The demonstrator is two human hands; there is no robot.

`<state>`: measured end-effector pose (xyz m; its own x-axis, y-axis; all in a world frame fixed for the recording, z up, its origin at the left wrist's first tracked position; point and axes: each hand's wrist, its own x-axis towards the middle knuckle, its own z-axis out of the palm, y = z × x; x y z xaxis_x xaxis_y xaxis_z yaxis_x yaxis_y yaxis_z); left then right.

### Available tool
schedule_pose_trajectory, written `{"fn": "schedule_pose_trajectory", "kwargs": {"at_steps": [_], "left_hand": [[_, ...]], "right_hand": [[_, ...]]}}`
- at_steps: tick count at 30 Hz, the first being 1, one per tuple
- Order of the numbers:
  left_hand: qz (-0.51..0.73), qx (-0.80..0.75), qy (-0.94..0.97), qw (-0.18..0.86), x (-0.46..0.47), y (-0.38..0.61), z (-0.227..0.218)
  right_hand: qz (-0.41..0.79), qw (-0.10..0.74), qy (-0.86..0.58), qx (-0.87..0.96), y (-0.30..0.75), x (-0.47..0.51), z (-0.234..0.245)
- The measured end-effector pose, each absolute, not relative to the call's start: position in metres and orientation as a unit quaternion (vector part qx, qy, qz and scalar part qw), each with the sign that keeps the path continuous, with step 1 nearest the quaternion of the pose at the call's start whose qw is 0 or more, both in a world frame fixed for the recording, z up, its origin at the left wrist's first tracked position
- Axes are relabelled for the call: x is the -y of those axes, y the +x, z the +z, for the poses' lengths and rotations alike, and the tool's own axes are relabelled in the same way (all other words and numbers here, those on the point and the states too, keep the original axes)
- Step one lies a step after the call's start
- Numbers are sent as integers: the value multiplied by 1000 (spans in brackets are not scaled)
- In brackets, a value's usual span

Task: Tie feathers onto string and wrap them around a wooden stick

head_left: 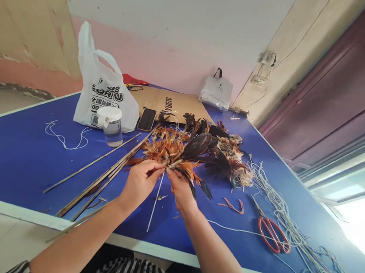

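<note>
My left hand (139,182) and my right hand (181,190) meet over a blue table (17,154). Both are closed in a pinch on the base of a bundle of orange and dark feathers (170,155). A thin pale stick (156,201) runs from under the bundle toward me, between my wrists. More brown, black and orange feathers (223,151) lie heaped just beyond and to the right of my hands.
Several thin sticks (106,174) lie slanted at my left. Red-handled scissors (270,232) and a tangle of string (291,221) sit at right. A small jar with a white lid (112,124), a white plastic bag (101,89), a phone (147,119), cardboard (173,103) and a grey bag (216,91) stand farther back.
</note>
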<state>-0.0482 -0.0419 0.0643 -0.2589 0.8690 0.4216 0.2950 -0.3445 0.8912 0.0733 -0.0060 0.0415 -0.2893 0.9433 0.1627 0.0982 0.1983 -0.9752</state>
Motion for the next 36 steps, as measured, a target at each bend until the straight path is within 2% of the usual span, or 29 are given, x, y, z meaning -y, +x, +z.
{"fn": "schedule_pose_trajectory", "kwargs": {"at_steps": [5,10,13,18,22,26,32,36], "left_hand": [[573,-545,463,401,34,-55,64],[587,-535,408,451,30,-56,57],[587,-535,388,467,31,-53,55],[618,-526,414,413,34,-47,54],[638,-524,467,317,37,-45,53],[634,-509,531,239,38,-44,52],[637,-509,503,286,39,-43,51],[634,-512,513,268,37,-46,50]], "right_hand": [[478,485,-389,621,71,3,36],[458,492,-394,627,73,2,30],[489,500,-367,613,73,1,30],[542,477,-396,568,73,-1,30],[553,504,-384,541,73,-1,32],[534,475,-410,567,74,-1,33],[533,505,-368,571,76,-3,29],[484,458,-403,627,78,-1,32]]}}
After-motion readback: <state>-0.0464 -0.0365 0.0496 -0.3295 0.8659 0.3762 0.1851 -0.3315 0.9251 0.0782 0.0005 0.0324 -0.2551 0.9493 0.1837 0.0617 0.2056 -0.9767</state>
